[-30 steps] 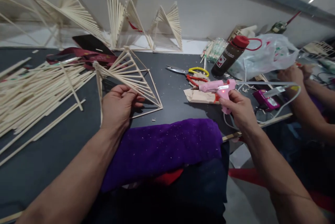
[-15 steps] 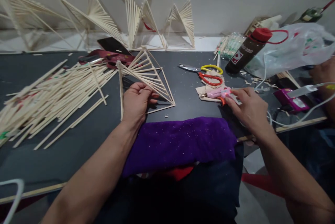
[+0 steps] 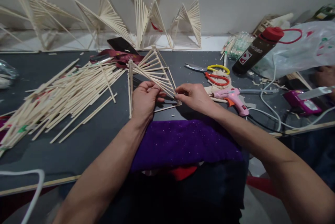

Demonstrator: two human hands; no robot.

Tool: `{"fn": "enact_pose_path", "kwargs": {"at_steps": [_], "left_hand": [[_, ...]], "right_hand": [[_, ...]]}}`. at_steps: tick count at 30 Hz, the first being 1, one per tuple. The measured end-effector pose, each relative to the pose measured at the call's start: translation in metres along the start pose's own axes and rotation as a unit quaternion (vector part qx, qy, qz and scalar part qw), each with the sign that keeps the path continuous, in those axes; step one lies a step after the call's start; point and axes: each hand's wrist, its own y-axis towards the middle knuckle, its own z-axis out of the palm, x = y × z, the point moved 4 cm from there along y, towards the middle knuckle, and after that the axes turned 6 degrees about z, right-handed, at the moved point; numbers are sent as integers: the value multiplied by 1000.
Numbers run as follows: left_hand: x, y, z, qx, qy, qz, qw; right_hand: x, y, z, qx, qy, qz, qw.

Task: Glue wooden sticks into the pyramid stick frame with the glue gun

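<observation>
A frame of thin wooden sticks (image 3: 157,72), with a fan of slats twisting across it, stands on the dark table before me. My left hand (image 3: 146,100) pinches one of its lower slats from the near side. At the frame's right lower corner, the thumb and fingertips of my right hand (image 3: 193,96) close on a stick. The pink hot glue gun (image 3: 229,95) lies on its side just right of that hand, its nozzle over a scrap of card. Behind it rest scissors (image 3: 217,73) with yellow and red handles.
A pile of loose sticks (image 3: 75,94) covers the left of the table. Several finished stick frames (image 3: 185,24) line the wall. To the right are a dark bottle (image 3: 258,51), a plastic bag (image 3: 300,49), a purple power adapter (image 3: 300,101) and white cables. Purple cloth (image 3: 185,143) lies at the near edge.
My right hand has let go of the glue gun, leaving it on the table, and moved left to the frame's corner. My left hand stays on the frame. The view has shifted slightly.
</observation>
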Motion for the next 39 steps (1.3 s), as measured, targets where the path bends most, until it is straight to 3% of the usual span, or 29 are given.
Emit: {"fn": "enact_pose_path", "kwargs": {"at_steps": [13, 39], "left_hand": [[1, 1, 1, 2, 5, 0, 1000], [0, 1, 3, -6, 0, -9, 1000]], "right_hand": [[-7, 6, 11, -14, 3, -9, 1000], [-5, 10, 10, 1, 23, 5, 1000]]}}
